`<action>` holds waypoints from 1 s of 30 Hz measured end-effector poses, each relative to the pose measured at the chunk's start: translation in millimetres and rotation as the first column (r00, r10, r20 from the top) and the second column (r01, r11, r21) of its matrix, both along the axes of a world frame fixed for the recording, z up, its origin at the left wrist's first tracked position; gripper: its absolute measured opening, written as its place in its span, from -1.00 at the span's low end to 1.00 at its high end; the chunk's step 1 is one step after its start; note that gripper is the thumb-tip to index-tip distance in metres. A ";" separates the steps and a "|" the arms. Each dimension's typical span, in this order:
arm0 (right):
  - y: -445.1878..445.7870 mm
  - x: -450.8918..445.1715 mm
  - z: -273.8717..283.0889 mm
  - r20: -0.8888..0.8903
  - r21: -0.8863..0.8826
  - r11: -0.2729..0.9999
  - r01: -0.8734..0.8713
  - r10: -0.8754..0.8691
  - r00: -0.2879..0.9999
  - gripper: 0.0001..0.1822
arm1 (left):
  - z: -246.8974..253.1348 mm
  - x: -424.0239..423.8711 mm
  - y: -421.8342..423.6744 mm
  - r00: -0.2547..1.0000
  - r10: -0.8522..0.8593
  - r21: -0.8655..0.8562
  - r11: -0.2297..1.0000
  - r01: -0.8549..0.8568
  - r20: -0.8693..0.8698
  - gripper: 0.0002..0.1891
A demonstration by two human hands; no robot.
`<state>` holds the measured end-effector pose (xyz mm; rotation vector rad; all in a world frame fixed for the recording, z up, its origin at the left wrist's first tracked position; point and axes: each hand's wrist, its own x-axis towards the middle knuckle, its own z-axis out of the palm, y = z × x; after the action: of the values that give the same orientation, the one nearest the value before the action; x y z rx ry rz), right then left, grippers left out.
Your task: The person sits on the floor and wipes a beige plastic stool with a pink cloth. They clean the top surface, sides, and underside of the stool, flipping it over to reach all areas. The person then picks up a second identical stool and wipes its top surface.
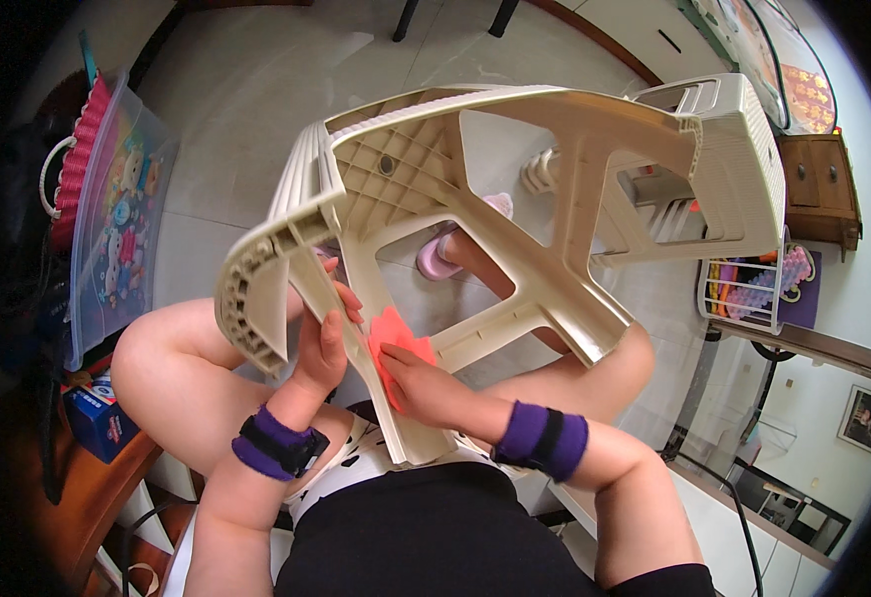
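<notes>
A beige plastic stool (540,283) lies tipped across my lap, its ribbed underside and open leg frames facing me. My left hand (323,336) holds the edge of one stool leg, its fingers reaching around the far side. My right hand (420,384) presses a pink-orange cloth (398,336) flat against the inner face of the same leg. The cloth's lower part is partly under my fingers. Both wrists wear purple bands with black straps.
Another beige plastic stool (760,164) stands beyond at the right, by a small wooden cabinet (820,186) and a white wire basket (741,324). At the left are a clear plastic bin (118,224), a pink woven basket (81,168) and a blue box (99,425).
</notes>
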<state>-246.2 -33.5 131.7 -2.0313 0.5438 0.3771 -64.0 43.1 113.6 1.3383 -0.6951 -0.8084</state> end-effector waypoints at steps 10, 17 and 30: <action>-57.6 103.3 -136.1 0.054 -0.280 0.952 -0.127 0.148 0.988 -0.73 | 4.0 3.7 -6.7 0.999 0.029 0.092 0.995 -0.033 0.040 -0.25; -90.7 139.7 -180.0 -0.012 -0.410 0.900 -0.148 0.157 0.987 -0.74 | 7.3 5.3 -12.0 0.997 0.062 0.109 0.992 -0.058 -0.039 -0.31; -184.8 118.2 -202.3 -0.271 -0.518 0.831 -0.202 0.065 0.960 -0.64 | 20.3 7.0 -25.8 0.983 0.111 0.203 0.976 -0.080 -0.147 -0.14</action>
<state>-128.0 -218.3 -70.7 -2.6031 0.7204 0.6182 -57.0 17.3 133.9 1.4551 -0.4311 -0.9117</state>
